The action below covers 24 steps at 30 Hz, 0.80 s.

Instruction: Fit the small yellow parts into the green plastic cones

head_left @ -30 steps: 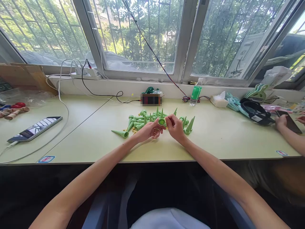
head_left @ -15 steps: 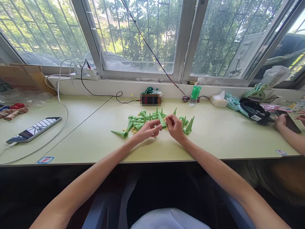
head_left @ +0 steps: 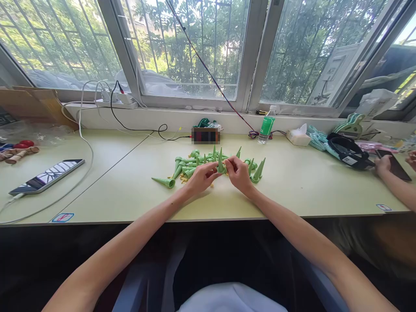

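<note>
A heap of several green plastic cone spikes [head_left: 188, 164] lies on the pale table [head_left: 130, 190] in front of me. My left hand [head_left: 201, 177] and my right hand [head_left: 238, 173] meet at the near edge of the heap. Both pinch one green spike [head_left: 220, 164], which stands tip up between my fingertips. One spike [head_left: 164, 181] lies apart at the left of the heap. Two more stand upright at the right of the heap [head_left: 258, 171].
A phone [head_left: 47, 175] on a white cable lies at the left. At the back stand a green bottle [head_left: 266, 125], a tissue pack [head_left: 298, 136] and black wires. At the far right another person's hand [head_left: 385, 167] holds a dark phone by a black headset [head_left: 347, 151].
The spike between my fingers has turned from showing its round open end to standing tip up. My left fingers have moved closer to it. The other person's hand has shifted slightly.
</note>
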Motion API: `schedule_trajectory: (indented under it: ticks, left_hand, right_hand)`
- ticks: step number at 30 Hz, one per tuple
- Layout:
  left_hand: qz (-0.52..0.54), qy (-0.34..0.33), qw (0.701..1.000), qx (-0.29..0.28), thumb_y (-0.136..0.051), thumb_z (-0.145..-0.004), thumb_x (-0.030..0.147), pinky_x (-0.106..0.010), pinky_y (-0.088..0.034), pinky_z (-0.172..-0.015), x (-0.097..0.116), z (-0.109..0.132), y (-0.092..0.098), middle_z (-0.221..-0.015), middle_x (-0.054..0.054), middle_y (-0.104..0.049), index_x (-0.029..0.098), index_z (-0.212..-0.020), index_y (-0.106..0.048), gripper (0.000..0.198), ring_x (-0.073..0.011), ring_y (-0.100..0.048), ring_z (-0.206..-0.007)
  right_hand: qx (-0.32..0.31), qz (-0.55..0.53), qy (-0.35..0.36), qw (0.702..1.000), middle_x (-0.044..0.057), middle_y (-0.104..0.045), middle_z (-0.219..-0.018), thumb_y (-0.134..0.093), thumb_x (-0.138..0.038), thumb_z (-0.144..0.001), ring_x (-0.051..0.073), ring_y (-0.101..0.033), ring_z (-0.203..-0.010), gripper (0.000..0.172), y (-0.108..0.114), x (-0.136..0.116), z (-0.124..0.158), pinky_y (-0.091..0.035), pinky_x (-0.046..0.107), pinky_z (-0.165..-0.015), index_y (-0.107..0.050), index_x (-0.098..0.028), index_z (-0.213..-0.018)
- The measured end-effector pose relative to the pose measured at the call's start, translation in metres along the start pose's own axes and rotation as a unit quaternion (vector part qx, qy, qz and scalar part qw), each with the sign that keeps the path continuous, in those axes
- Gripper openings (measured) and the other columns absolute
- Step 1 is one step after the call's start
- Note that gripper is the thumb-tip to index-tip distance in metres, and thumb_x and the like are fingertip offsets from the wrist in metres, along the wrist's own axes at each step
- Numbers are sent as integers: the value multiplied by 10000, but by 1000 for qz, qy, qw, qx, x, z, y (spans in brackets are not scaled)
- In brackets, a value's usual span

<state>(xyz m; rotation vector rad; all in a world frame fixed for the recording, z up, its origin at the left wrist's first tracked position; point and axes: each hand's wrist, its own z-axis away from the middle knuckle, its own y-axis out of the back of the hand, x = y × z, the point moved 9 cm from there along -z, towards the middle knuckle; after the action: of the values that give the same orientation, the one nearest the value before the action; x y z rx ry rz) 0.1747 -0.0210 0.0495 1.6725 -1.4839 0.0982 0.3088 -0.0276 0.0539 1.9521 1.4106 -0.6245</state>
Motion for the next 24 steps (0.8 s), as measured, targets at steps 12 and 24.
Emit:
schedule_trajectory:
  ticks: [12,24]
  left_hand:
    - [61,106,991,61,-600,-871,512,-167,-317,-414,-8,-1,12,-672,32,-547,162,-916,-572,354,-40,-422,-418]
    - [250,278,923,-93,-432,-860,732,-203,-246,-339,-29,11,-22,-477,-36,-539,91,-631,-652,716,-68,-412,-335]
  right_hand:
    - [35,14,-14,999,-38,-478,-581,-485,-469,-954,104,-417,-492,317,4,1,-3,-353,233,-494,-515,-204,-783]
    - [-3,-8,-3,1000,-42,-470,-591,-478,-480,-958,99,-407,-499,321,-6,-1,1,-347,228,-492,-507,-203,-798]
